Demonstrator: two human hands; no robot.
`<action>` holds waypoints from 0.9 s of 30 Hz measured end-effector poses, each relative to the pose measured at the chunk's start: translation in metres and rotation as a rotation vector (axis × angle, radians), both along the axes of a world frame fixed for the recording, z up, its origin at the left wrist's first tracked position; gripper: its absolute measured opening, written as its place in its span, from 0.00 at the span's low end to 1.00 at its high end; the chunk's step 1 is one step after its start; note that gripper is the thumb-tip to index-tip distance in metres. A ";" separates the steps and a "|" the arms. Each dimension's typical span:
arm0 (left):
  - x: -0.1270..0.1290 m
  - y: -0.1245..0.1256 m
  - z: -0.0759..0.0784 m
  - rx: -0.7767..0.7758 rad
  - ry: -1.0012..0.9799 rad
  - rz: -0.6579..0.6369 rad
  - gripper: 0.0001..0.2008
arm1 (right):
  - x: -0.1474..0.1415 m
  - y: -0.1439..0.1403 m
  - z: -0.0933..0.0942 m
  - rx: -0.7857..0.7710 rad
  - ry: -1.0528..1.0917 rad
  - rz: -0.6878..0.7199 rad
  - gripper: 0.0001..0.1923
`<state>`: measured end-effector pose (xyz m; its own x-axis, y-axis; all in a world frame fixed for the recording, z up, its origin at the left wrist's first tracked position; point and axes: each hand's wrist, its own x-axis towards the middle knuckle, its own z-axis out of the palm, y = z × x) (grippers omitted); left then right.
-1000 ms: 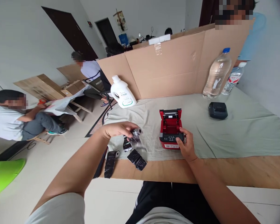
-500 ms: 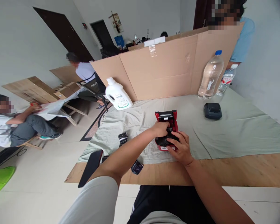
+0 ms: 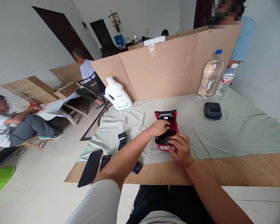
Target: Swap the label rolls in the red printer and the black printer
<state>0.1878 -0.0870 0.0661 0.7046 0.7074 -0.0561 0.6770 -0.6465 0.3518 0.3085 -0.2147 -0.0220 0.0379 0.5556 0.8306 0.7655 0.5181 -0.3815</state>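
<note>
From the head camera, my left hand reaches over the open bay of the small red printer, its fingers curled down into the compartment; I cannot tell whether they grip anything inside, since the hand hides it. My right hand rests on the printer's near front edge, fingers bent and pressed against the black control panel, steadying the body rather than closing round it. The printer stands on the pale green cloth that covers most of the worktop, near the cloth's front edge, with its red lid tilted up at the back.

To the left of the printer, a black roll lies on the cloth, and another dark wrapped piece lies on the bare wood beside my left forearm. A black phone lies at the worktop's left corner. Further back stand a white jug, a large clear bottle with a smaller bottle just beside it, and a dark grey device near them. A cardboard screen stands along the far edge, with a person in a blue sleeve behind it. Two other people sit well apart on the left.
</note>
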 end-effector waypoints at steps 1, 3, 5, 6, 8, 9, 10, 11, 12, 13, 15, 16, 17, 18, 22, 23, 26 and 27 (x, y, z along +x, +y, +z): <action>-0.007 -0.002 0.001 -0.015 -0.116 0.002 0.14 | 0.000 0.000 0.001 0.008 0.006 0.000 0.05; -0.019 -0.006 0.001 0.012 -0.329 0.040 0.15 | 0.000 0.000 0.002 0.026 0.014 0.002 0.03; -0.028 -0.008 -0.001 0.153 -0.505 0.121 0.14 | -0.001 0.000 0.003 0.039 0.018 0.004 0.02; -0.031 -0.009 -0.003 0.258 -0.569 0.164 0.13 | -0.001 0.000 0.003 0.046 0.019 0.005 0.02; -0.035 -0.007 -0.009 0.433 -0.627 0.203 0.15 | -0.001 0.000 0.002 0.066 0.027 -0.005 0.03; -0.037 -0.006 -0.014 0.470 -0.627 0.193 0.18 | 0.000 0.000 0.001 0.076 0.033 -0.017 0.03; -0.038 -0.004 -0.018 0.472 -0.618 0.169 0.21 | 0.000 0.001 0.000 0.083 0.039 -0.030 0.04; -0.039 -0.004 -0.022 0.454 -0.610 0.143 0.23 | 0.000 0.001 -0.001 0.088 0.044 -0.043 0.04; -0.039 -0.005 -0.026 0.431 -0.610 0.124 0.24 | 0.001 0.001 -0.002 0.091 0.046 -0.052 0.04; -0.040 -0.007 -0.030 0.420 -0.618 0.116 0.25 | 0.001 0.002 -0.002 0.093 0.043 -0.055 0.05; -0.042 -0.016 -0.036 0.439 -0.643 0.120 0.25 | 0.001 0.002 -0.003 0.098 0.029 -0.051 0.06; -0.043 -0.022 -0.038 0.462 -0.658 0.124 0.25 | 0.001 0.002 -0.003 0.099 0.023 -0.052 0.06; -0.044 -0.029 -0.040 0.486 -0.676 0.122 0.25 | 0.001 0.002 -0.003 0.099 0.018 -0.057 0.06; -0.045 -0.035 -0.043 0.506 -0.694 0.116 0.24 | 0.000 0.001 -0.003 0.099 0.016 -0.065 0.07; -0.051 -0.055 -0.053 0.524 -0.751 0.080 0.23 | -0.001 0.001 -0.001 0.091 0.018 -0.081 0.07; -0.052 -0.058 -0.056 0.523 -0.753 0.071 0.23 | -0.001 0.001 -0.001 0.085 0.017 -0.075 0.07; -0.055 -0.065 -0.067 0.531 -0.732 0.058 0.25 | -0.002 0.003 -0.001 0.056 0.015 -0.051 0.12; -0.055 -0.066 -0.071 0.540 -0.720 0.058 0.26 | -0.002 0.003 -0.002 0.045 0.015 -0.046 0.15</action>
